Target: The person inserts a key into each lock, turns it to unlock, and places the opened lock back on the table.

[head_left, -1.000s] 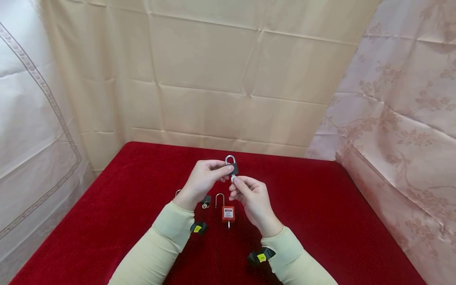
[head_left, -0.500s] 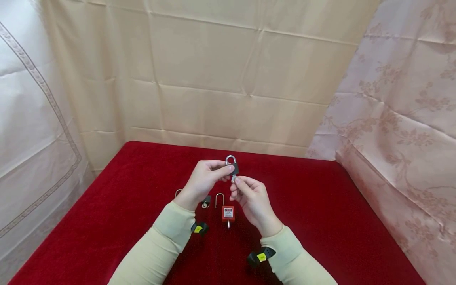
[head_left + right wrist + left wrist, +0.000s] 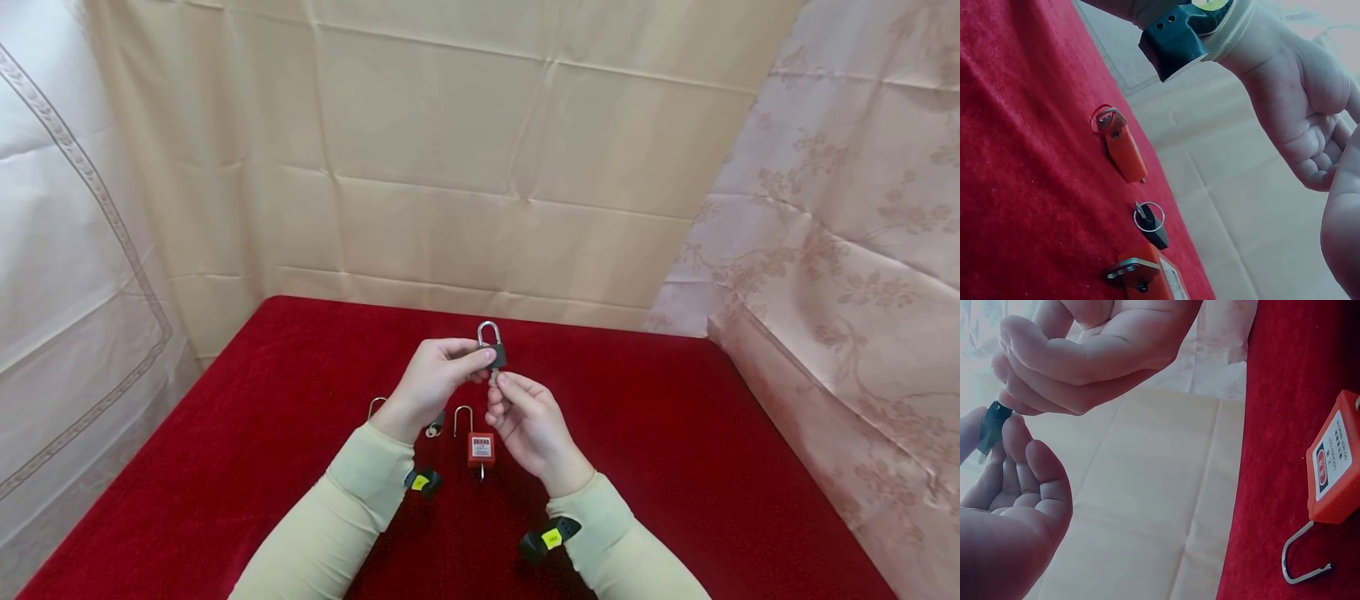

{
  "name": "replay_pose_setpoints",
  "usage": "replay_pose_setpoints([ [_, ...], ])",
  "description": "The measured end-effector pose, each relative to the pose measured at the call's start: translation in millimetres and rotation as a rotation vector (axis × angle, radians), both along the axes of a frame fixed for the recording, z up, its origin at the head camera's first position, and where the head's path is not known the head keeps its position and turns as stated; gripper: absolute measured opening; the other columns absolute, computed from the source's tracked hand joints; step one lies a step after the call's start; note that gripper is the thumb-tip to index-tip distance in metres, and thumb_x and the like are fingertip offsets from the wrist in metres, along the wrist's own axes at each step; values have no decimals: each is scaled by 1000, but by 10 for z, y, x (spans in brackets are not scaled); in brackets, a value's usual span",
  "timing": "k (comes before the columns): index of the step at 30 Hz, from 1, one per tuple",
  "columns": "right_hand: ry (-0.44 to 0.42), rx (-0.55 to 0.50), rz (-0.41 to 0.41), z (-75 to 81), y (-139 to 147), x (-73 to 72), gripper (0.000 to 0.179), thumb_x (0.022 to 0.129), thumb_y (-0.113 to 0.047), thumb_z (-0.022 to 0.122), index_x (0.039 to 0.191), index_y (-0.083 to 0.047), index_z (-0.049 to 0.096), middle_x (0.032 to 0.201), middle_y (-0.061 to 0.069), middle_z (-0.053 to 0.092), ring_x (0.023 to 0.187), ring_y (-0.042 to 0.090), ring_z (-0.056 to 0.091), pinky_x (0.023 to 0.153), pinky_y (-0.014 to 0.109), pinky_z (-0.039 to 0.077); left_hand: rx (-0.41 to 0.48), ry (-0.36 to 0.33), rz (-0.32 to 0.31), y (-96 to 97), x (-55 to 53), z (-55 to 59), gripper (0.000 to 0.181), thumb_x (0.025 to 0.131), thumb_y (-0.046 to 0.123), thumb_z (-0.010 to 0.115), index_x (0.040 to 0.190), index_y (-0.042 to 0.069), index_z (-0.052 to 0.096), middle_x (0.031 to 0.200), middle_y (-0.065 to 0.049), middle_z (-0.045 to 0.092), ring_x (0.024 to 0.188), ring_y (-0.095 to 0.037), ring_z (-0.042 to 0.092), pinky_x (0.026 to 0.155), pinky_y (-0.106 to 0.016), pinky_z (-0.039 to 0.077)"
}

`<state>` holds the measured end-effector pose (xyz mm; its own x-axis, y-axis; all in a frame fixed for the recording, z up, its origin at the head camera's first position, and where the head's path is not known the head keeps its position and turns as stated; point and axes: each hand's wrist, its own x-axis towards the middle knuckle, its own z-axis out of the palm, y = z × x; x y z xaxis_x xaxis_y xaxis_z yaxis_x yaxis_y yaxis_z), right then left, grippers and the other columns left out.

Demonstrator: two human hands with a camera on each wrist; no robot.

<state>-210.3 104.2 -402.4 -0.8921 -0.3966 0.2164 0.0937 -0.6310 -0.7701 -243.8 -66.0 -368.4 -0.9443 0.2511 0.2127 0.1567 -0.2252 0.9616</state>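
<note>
My left hand (image 3: pixel 431 379) holds a small dark padlock (image 3: pixel 498 358) up over the table, thumb across its body. The silver shackle (image 3: pixel 489 327) points up and stands tall above the body. A small key (image 3: pixel 494 377) sits at the padlock's lower end, pinched between thumb and finger of my right hand (image 3: pixel 538 427). The left wrist view shows the padlock (image 3: pixel 995 422) between the left hand (image 3: pixel 1019 525) and the right hand (image 3: pixel 1104 356), with the key hidden by fingers. In the right wrist view, the left hand (image 3: pixel 1300 103) and right hand (image 3: pixel 1344 231) overlap, hiding the padlock.
A red padlock (image 3: pixel 481 450) with raised shackle and a key lies on the red table cover (image 3: pixel 675 433). Beside it is a dark padlock (image 3: pixel 1155 234) with a key ring. Farther left lies another red padlock (image 3: pixel 1126 153), mostly behind the left wrist in the head view.
The held padlock's shackle stands higher above its body than before. The right hand has turned slightly at the key, and both hands have shifted a little to the right.
</note>
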Motion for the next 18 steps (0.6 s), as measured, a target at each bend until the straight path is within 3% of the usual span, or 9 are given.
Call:
replay_pose_setpoints([
  [11,-7,-24,34,-36,4,-21,33,109,-5,41,97,-7,72,78,-2,68,65,4,63,66,22,54,2,-9,-3,-5,-13,-21,19,93,6,73,105,-9,74,78,-5,71,72,-16,65,73,-29,56],
  [18,24,30,-9,-27,31,-23,26,108,-7,49,98,-7,74,78,-1,69,65,5,64,65,22,55,0,-3,11,-13,-11,-13,19,93,6,73,105,-9,74,77,-6,71,70,-16,64,71,-28,56],
])
